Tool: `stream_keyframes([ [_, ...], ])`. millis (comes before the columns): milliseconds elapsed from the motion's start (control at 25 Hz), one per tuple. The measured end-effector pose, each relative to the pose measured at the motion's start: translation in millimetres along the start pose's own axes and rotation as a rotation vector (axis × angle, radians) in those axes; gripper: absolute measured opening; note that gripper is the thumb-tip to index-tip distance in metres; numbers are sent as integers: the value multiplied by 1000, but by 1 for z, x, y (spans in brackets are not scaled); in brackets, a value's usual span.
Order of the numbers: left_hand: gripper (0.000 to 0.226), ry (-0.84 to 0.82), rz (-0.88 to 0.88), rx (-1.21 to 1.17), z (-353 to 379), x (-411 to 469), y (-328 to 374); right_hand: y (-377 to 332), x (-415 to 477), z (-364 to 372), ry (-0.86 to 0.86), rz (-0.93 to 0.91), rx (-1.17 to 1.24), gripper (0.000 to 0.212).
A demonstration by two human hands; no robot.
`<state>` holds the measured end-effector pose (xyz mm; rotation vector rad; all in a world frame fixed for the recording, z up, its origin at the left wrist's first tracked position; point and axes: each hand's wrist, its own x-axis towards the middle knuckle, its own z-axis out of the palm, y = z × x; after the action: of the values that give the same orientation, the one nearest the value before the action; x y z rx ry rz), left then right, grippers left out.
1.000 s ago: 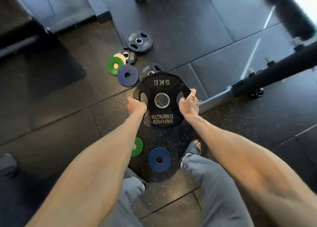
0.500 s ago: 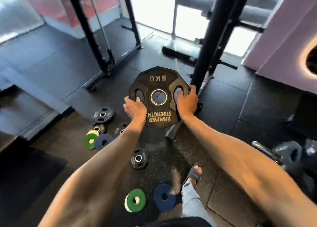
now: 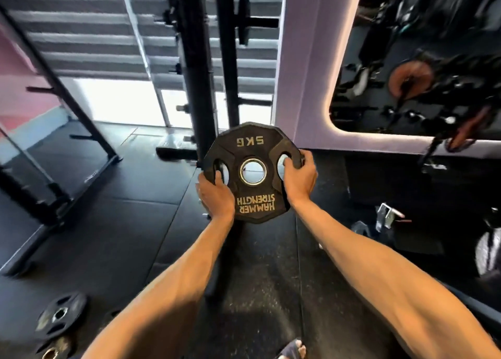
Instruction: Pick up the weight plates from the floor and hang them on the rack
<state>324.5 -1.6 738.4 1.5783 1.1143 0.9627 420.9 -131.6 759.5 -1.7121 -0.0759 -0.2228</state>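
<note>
Both arms outstretched, left hand [image 3: 217,196] and right hand [image 3: 299,178] grip the 5kg plate [image 3: 250,144].

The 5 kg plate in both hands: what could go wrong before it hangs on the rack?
1. The left hand and right hand grip the 5 kg plate at its side holes; a slip could drop it toward the sandalled foot.
2. Fingers curled round its rim may get pinched against the rack upright when the plate slides onto a peg.
3. The loose plates on the floor could trip a step.
</note>
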Motion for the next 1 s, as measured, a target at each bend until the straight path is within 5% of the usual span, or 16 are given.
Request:
stream_keyframes([
  [440,32,-120,83,-59,258,92,108,9,264,21,143,-11,46,21],
  [1000,30,-141,223,-173,544,311,232,6,607,173,337,-86,130,28],
])
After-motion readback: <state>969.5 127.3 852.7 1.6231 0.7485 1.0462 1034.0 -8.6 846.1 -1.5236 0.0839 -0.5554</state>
